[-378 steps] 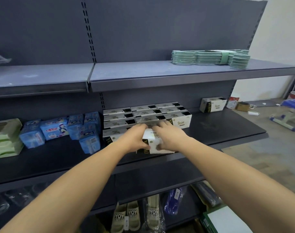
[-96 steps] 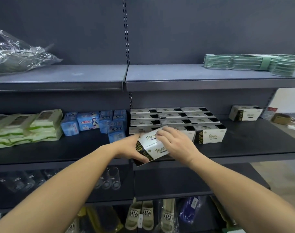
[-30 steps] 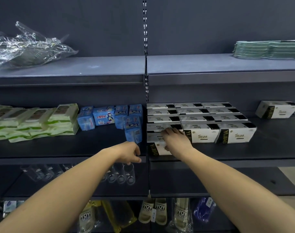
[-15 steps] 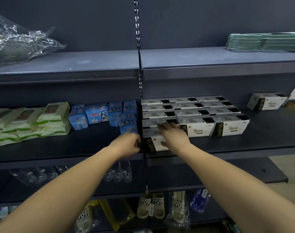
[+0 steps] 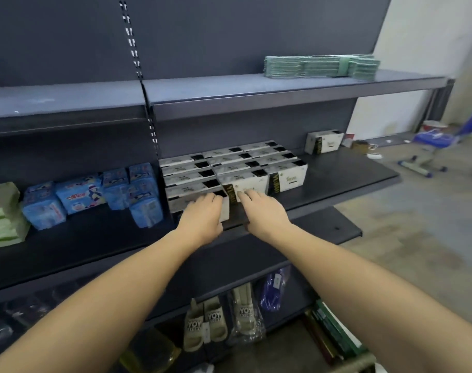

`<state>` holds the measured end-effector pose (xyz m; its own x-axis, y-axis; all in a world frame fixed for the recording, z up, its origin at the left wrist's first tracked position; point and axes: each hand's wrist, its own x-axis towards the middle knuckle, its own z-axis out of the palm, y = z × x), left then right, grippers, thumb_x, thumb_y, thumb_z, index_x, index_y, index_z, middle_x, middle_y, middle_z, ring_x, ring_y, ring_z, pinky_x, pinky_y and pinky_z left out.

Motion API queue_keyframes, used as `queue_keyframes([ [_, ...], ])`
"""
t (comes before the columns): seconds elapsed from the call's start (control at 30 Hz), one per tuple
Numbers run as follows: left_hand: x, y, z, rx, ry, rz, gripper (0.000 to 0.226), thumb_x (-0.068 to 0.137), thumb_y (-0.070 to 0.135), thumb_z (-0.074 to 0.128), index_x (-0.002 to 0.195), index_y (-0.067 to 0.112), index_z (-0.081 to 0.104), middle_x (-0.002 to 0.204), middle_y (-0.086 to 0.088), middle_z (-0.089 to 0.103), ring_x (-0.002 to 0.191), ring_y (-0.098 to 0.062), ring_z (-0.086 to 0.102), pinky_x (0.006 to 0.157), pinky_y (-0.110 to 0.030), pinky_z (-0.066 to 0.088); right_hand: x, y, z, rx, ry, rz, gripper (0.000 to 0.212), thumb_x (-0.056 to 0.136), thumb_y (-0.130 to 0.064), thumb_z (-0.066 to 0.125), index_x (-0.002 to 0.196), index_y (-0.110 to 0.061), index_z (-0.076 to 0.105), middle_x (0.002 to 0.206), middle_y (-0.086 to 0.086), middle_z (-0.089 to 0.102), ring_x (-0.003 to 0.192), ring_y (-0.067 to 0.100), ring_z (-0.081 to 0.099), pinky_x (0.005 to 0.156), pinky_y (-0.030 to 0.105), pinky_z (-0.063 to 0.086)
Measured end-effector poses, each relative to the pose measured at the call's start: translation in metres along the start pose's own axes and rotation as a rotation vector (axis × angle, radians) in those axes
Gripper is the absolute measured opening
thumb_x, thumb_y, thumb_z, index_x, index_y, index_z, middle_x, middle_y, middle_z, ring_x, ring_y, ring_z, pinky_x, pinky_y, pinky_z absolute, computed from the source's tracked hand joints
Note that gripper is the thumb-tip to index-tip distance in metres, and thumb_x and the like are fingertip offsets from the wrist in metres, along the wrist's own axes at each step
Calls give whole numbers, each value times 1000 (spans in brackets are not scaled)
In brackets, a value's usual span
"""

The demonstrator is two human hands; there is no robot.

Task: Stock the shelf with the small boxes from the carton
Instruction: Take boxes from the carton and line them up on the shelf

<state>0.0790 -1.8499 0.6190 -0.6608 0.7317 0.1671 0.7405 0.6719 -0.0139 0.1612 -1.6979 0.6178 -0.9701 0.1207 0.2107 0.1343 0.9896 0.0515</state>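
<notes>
Fingers of left hand hiding front box, grip unclear

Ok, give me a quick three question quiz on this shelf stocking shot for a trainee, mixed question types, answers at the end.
1. True or false: the white boxes sit on the same shelf as the blue packs.
2. Multiple choice: what lies on the upper shelf? A) slippers B) a green banded stack C) blue packs
3. Fill in: the left hand rests on the front box of the ____ column of the block, while the right hand reaches toward the box beside it.

Key: 1 true. 2 B, the green stack. 3 leftmost.
</notes>
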Motion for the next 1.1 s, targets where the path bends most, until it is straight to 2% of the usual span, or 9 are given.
queue_keyframes([
  [0.13, 15, 59, 0, -51, 7, 103, 47, 86, 31, 62, 127, 12, 48, 124, -7, 53, 113, -26, 52, 89, -39, 49, -43, 39, -9, -11, 19, 108, 69, 83, -12, 66, 144, -12, 36, 139, 7, 47, 128, 27, 44, 98, 37, 43],
  [0.27, 27, 130, 3, -102, 13, 195, 50, 87, 34, 62, 130, 13, 47, 129, -7, 52, 118, -27, 52, 93, -44, 48, -94, 90, -16, -34, 21, 246, 55, 85, -20, 67, 136, -14, 45, 132, 6, 53, 122, 26, 50, 94, 39, 48],
  [0.37, 29, 193, 7, -88, -3, 287, 51, 88, 37, 62, 131, 14, 45, 131, -6, 51, 120, -28, 51, 92, -43, 46, -144, 131, -18, -44, 1, 352, 60, 85, -33, 68, 137, -15, 44, 132, 6, 54, 120, 26, 52, 94, 40, 48],
  [0.53, 19, 300, 21, -120, -72, 435, 57, 87, 37, 63, 135, 12, 42, 133, -8, 50, 120, -29, 51, 93, -43, 46, -241, 188, -17, -59, -64, 520, 58, 88, -34, 66, 138, -16, 41, 132, 5, 54, 118, 26, 55, 85, 39, 50],
  [0.7, -3, 390, 35, -137, -152, 556, 54, 89, 35, 61, 133, 10, 42, 131, -9, 49, 116, -30, 51, 90, -42, 44, -321, 231, -16, -45, -129, 635, 60, 88, -40, 65, 138, -15, 42, 131, 7, 53, 119, 28, 54, 89, 40, 50],
  [0.9, -22, 450, 69, -127, -240, 662, 54, 89, 30, 60, 135, 9, 41, 136, -11, 47, 122, -32, 48, 95, -45, 45, -383, 252, 4, -17, -181, 723, 52, 88, -36, 66, 131, -15, 48, 124, 7, 57, 112, 28, 56, 82, 40, 52],
  [1.1, -19, 481, 105, -100, -304, 755, 54, 90, 34, 62, 133, 8, 42, 132, -11, 49, 118, -33, 50, 93, -45, 46, -404, 264, 33, 16, -221, 797, 47, 87, -39, 66, 124, -16, 51, 116, 4, 58, 106, 26, 58, 70, 35, 43],
])
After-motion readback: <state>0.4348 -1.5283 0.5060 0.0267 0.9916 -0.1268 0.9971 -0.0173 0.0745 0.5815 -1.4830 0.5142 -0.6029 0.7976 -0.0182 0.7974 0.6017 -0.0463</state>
